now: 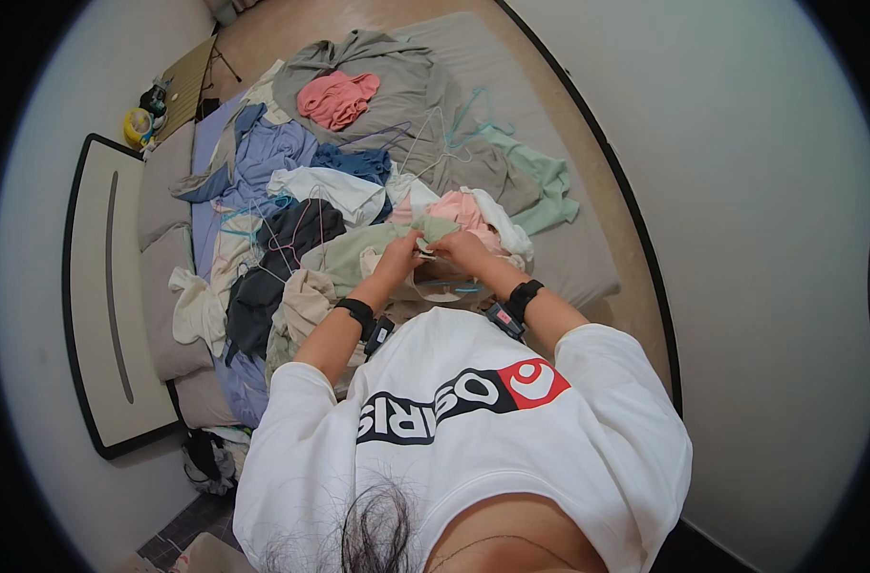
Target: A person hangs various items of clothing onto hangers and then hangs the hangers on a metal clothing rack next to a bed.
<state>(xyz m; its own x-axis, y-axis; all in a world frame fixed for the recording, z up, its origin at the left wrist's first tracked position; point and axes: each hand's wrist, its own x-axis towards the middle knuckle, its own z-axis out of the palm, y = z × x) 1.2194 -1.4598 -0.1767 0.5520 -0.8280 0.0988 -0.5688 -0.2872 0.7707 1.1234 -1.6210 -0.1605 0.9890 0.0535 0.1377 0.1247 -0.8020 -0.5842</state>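
My left hand point(402, 253) and my right hand point(460, 248) are close together, low over the bed. Their fingertips pinch the edge of a pale green garment point(347, 251), which spreads to the left; small pale parts between the fingers are too small to make out. Just beyond my right hand lie a pink garment point(458, 208) and a white garment point(505, 223). A beige garment point(311, 288) is bunched beside my left forearm. Nearer my body, part of a light blue hanger point(468, 289) shows under my right wrist.
Piled clothes and several hangers cover the bed, including a dark grey garment point(302, 233), a white hanger point(442, 154), a coral garment point(338, 99) and a mint garment point(546, 179). A headboard point(94, 286) stands left; a wall point(736, 236) rises right.
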